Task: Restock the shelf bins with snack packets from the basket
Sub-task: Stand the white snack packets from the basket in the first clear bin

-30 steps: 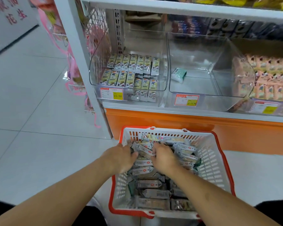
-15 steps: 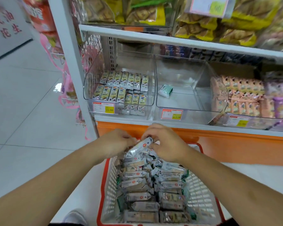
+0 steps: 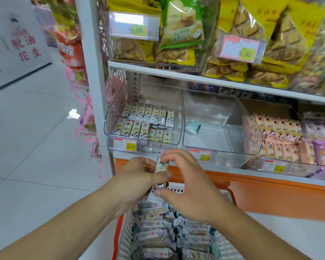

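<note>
1. My left hand (image 3: 137,177) and right hand (image 3: 188,186) both pinch one snack packet (image 3: 160,177), upright above the basket (image 3: 120,233).
2. Clear bins on the lower shelf: three (the middle bin (image 3: 214,117) holds one green packet (image 3: 192,126)).
3. Left bin (image 3: 111,117): packets in rows, front row blurred.

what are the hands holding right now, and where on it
Both hold snack packets upright above the basket: left hand grips the middle, right hand pinches top and bottom ends.
</note>
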`<state>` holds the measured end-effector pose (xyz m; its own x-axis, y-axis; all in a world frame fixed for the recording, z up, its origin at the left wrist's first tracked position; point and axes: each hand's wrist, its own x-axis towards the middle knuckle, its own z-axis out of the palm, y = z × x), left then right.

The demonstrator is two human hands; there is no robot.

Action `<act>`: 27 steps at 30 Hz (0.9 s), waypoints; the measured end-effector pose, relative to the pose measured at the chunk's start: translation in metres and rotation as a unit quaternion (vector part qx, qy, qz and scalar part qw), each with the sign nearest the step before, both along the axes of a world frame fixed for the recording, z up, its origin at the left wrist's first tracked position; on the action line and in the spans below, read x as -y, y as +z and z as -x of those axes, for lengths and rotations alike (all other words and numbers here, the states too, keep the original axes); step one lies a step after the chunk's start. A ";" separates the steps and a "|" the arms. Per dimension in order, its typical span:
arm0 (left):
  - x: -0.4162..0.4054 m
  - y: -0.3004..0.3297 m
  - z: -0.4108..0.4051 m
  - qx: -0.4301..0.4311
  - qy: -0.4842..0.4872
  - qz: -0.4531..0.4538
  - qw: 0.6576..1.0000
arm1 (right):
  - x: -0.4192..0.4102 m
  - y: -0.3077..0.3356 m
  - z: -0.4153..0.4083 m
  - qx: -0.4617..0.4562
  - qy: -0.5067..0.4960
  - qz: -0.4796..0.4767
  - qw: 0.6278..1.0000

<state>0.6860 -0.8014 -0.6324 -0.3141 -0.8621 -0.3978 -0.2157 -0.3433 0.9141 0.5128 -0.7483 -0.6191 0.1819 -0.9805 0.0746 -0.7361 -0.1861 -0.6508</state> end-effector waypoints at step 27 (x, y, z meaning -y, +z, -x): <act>0.083 -0.005 -0.035 0.328 -0.028 0.276 0.903 | 0.216 -0.008 -0.028 -0.204 -0.085 -0.122 0.968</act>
<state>0.7211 -0.8842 -0.6372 -0.2165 -0.9759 -0.0278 -0.7760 0.1547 0.6115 0.5404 -0.9641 -0.6267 -0.0181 -0.9782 -0.2070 -0.9477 0.0828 -0.3083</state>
